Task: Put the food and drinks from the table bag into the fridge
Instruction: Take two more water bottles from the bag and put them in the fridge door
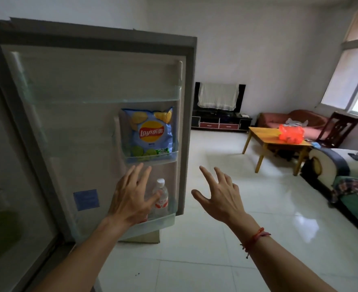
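Blue chip bag (pixel 147 133) stands upright in the open fridge door (pixel 79 81), water bottle (pixel 163 199) shelved below it.

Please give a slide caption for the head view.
Open left hand and right hand near fridge door shelving Lay's chip bag above water bottle; red bag on table.

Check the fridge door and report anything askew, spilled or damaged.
Nothing stands out. The crisp bag stands upright in the middle door shelf, and the water bottle in the bottom shelf; no spill shows.

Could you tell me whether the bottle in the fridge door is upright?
Upright: the bottle stands cap up in the door's lowest shelf.
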Demonstrator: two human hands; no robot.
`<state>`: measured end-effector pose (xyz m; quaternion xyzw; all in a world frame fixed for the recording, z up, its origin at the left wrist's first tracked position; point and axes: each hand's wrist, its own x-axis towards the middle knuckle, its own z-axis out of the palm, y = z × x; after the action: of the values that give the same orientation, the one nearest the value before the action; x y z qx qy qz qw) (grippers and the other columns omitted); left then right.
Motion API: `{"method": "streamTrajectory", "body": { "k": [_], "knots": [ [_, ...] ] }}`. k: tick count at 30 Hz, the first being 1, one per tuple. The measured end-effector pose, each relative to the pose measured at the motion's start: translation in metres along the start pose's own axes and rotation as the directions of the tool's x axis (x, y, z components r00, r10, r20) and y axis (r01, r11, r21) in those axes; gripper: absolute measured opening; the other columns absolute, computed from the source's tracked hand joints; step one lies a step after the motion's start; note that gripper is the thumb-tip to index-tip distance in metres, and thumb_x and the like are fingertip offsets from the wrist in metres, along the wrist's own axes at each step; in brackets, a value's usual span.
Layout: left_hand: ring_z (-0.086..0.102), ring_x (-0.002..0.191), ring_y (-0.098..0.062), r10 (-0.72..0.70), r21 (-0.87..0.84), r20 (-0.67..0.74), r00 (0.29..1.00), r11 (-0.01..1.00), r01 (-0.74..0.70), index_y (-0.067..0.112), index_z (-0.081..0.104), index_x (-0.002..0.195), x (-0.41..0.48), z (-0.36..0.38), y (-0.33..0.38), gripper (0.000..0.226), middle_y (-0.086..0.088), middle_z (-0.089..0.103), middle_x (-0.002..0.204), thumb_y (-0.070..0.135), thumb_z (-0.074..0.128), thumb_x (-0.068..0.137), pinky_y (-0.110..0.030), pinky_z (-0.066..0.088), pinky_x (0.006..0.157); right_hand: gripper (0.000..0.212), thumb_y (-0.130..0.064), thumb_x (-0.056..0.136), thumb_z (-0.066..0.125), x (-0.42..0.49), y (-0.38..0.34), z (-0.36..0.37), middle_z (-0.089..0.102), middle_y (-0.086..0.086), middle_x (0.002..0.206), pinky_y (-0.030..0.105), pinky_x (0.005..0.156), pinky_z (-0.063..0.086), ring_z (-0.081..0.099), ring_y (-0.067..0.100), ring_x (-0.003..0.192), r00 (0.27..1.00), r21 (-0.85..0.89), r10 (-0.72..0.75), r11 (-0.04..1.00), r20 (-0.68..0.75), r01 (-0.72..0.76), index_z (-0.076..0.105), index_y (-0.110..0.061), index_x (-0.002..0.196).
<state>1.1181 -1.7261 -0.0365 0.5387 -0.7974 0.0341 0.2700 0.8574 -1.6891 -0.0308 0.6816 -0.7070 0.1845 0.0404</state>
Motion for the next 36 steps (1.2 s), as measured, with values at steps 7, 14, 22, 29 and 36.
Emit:
{"method": "streamTrajectory", "body": {
  "k": [7,14,22,29,36],
  "knots": [
    [0.012,0.15,-0.027,0.209,-0.111,0.033,0.977,0.973,-0.204,0.023,0.02,0.156,0.019,0.009,0.048,0.094,-0.007,0.013,0.164,0.081,0.018,0.082,-0.048,0.02,0.117,0.082,-0.079,0.085,0.028,-0.051,0.028,-0.042,0.027,0.013,0.163,0.047,0.108,0.036,0.032,0.033,0.145,0.971,-0.114,0.214,0.967,-0.111,-0.226,0.015,-0.044,0.158],
    [0.025,0.147,-0.033,0.434,-0.206,0.029,0.9,0.884,-0.42,0.017,0.032,0.152,0.014,0.014,0.105,0.088,-0.012,0.026,0.16,0.076,0.025,0.087,-0.053,0.026,0.112,0.076,-0.071,0.093,0.042,-0.119,0.05,-0.085,0.024,0.013,0.164,0.048,0.111,0.034,0.03,0.033,0.145,0.903,-0.188,0.384,0.889,-0.192,-0.418,0.015,-0.044,0.158],
    [0.036,0.141,-0.037,0.578,-0.263,-0.013,0.816,0.785,-0.561,0.013,0.039,0.147,0.007,0.014,0.168,0.082,-0.017,0.039,0.152,0.07,0.034,0.088,-0.055,0.038,0.105,0.081,-0.078,0.085,0.026,-0.181,0.076,-0.12,0.029,0.011,0.161,0.051,0.11,0.038,0.032,0.03,0.144,0.825,-0.217,0.501,0.802,-0.261,-0.556,0.017,-0.043,0.157],
    [0.036,0.139,-0.036,0.629,-0.274,-0.051,0.775,0.738,-0.617,0.016,0.041,0.145,0.007,0.014,0.206,0.077,-0.016,0.039,0.15,0.067,0.039,0.088,-0.056,0.043,0.101,0.075,-0.07,0.093,0.041,-0.204,0.101,-0.139,0.018,0.012,0.165,0.052,0.115,0.027,0.021,0.032,0.15,0.799,-0.223,0.532,0.773,-0.281,-0.594,0.018,-0.04,0.158],
    [0.035,0.141,-0.037,0.628,-0.265,-0.045,0.777,0.742,-0.616,0.016,0.041,0.146,0.005,0.02,0.225,0.078,-0.015,0.039,0.152,0.068,0.036,0.088,-0.057,0.04,0.102,0.075,-0.07,0.094,0.04,-0.206,0.121,-0.143,0.019,0.013,0.165,0.053,0.115,0.027,0.021,0.033,0.15,0.804,-0.221,0.528,0.779,-0.273,-0.587,0.016,-0.041,0.159]
  ]
}}
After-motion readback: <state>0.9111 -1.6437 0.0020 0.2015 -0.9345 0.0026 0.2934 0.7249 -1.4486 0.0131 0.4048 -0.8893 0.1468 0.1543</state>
